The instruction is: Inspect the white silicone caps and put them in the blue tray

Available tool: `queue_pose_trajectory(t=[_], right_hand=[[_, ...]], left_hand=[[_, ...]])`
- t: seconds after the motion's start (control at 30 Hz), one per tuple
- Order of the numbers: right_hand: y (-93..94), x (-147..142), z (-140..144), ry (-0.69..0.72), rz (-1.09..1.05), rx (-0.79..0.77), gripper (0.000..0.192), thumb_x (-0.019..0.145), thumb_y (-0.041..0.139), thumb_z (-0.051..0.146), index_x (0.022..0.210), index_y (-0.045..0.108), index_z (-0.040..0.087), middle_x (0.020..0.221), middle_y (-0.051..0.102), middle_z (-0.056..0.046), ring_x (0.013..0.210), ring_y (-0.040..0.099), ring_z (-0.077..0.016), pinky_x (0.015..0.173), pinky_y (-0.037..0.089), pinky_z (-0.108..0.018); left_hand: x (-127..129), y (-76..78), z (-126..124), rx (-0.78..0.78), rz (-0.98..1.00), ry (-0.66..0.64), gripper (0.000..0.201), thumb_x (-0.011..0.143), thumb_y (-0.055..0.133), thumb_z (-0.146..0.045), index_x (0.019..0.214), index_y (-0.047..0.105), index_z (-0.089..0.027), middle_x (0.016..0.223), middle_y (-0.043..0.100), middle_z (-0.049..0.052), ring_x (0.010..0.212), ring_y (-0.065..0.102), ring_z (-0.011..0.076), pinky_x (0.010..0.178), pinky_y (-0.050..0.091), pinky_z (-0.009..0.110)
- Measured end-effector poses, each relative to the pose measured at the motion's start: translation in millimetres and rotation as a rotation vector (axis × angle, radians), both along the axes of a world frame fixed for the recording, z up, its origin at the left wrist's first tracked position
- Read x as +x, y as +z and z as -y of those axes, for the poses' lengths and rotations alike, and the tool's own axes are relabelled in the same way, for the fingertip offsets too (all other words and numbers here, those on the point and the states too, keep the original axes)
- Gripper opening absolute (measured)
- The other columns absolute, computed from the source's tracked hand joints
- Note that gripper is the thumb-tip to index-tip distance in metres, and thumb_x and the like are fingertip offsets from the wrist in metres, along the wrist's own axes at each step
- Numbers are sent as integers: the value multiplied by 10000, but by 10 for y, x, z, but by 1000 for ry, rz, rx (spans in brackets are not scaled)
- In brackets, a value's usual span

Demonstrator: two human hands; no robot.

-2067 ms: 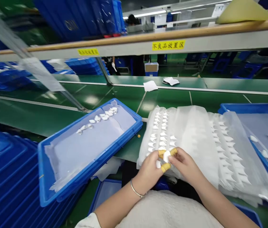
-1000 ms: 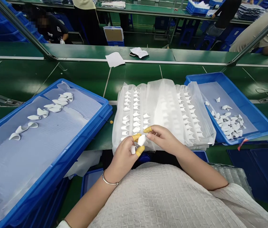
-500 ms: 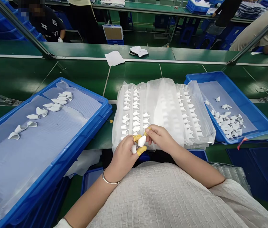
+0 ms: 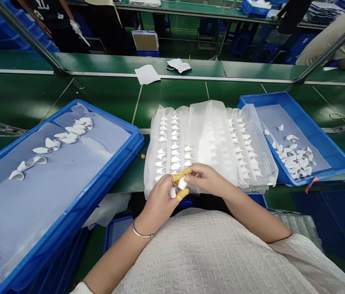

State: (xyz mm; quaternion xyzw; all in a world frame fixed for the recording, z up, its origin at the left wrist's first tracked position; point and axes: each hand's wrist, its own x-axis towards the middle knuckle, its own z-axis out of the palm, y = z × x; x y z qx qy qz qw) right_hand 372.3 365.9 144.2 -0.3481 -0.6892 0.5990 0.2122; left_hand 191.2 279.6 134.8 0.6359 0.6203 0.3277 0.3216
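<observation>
Here the left hand (image 4: pixel 160 200), its thumb and forefinger capped in yellow finger cots, closes its grip on a small white plastic piece (image 4: pixel 182 183), held just above the near edge of the clear blister tray (image 4: pixel 209 134). The right hand (image 4: pixel 207 179) meets it from the other side, its cot-covered fingertip pinching the top of the same piece. The tray lies on the green table (image 4: pixel 105 98), rows of matching white pieces seated in its pockets. A blue bin (image 4: pixel 111 171) to the left holds a curved line of pieces; another blue bin (image 4: pixel 328 143) to the right holds a loose heap.
</observation>
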Motion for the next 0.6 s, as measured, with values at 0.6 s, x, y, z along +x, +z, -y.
queue_pose_trajectory(t=[0.6], right_hand=[[-63,-47,44,-153,-28,-165,399,957,489,498,744,576,173,680,574,4,624,529,-127,607,416,-267]], left_hand=[[24,2,58,107,6,-17,177,832,698,-266,931,565,-206,842,600,10,781,584,188,687,484,318]])
